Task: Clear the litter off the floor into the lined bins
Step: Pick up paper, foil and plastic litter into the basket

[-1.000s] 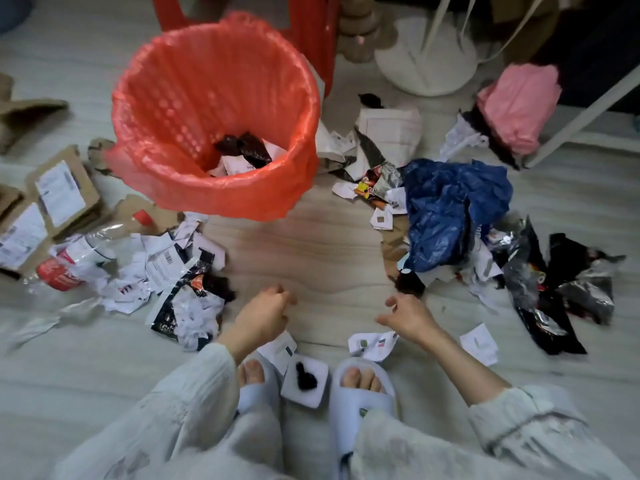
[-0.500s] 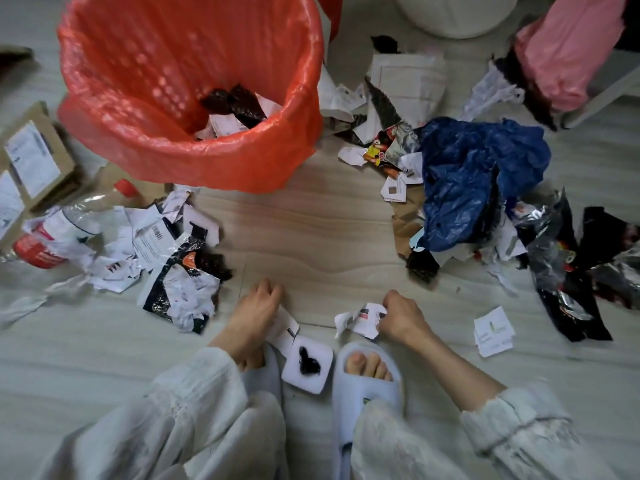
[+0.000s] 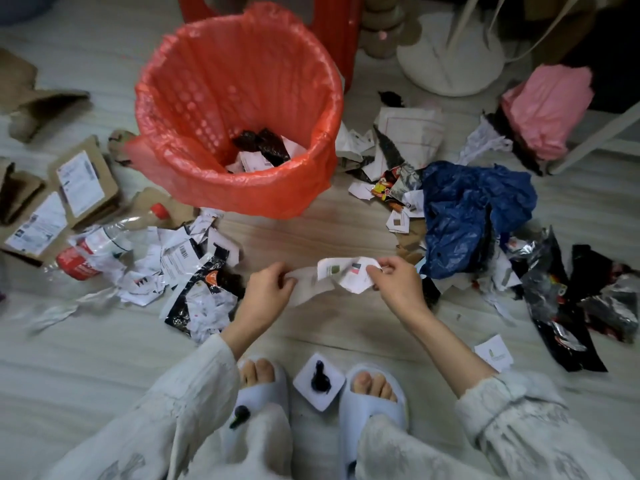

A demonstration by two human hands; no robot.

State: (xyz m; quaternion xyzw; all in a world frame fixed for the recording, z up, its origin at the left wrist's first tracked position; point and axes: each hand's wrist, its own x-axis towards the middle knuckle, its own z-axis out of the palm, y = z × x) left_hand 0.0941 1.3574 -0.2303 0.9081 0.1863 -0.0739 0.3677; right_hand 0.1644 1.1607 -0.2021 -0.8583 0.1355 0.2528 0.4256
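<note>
My left hand [image 3: 268,289] and right hand [image 3: 396,284] each pinch torn white paper scraps [image 3: 341,275] near the red-lined plastic bin [image 3: 239,109].

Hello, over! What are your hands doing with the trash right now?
Left hand pinching a paper scrap. Right hand gripping a printed scrap. Red-lined bin just ahead, path open.

Pale floor [image 3: 346,233] bears a red-lined bin [image 3: 239,109], paper scraps [image 3: 156,271] (torn) and wrappers [image 3: 568,306].
</note>
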